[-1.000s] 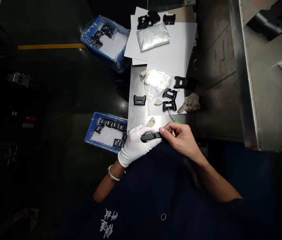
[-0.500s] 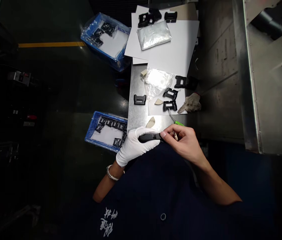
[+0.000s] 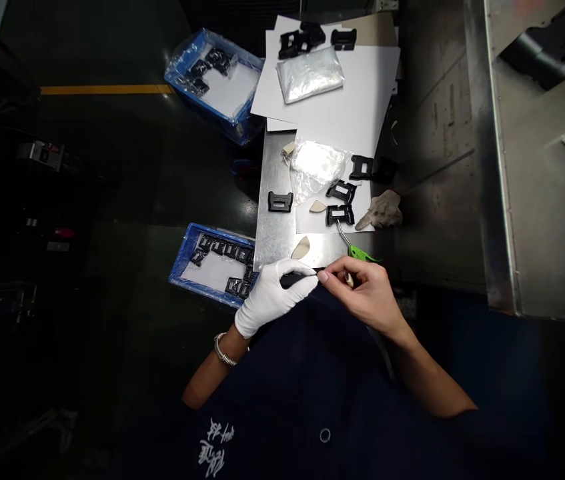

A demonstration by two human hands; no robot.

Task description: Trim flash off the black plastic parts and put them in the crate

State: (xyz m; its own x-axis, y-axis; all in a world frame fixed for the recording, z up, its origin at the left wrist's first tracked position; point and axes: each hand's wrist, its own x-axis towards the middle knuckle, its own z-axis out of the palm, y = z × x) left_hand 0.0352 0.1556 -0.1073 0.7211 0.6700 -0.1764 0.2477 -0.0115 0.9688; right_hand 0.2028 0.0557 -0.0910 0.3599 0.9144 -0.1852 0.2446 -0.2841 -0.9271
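Here, we are holding: one dark piece [image 3: 291, 280], mostly hidden, beside the worktop [image 3: 275, 237], left hand [image 3: 268, 299] curling round it; one pale item [image 3: 349, 279], right hand [image 3: 369, 293] closing on it. We are risking a slip through fingertip-only contact.

Item: white, brush-style Chinese characters [image 3: 216, 448], in two clusters, on the dark navy cloth garment [image 3: 272, 400] worn by the camera wearer; lower left of the head view. Upper cluster: two smaller characters, probably "科技", though the slant and small size leave the reading uncertain. Lower cluster: larger, bolder strokes in the same white; not legible. Colour: white on navy. Other readable lettering: none.
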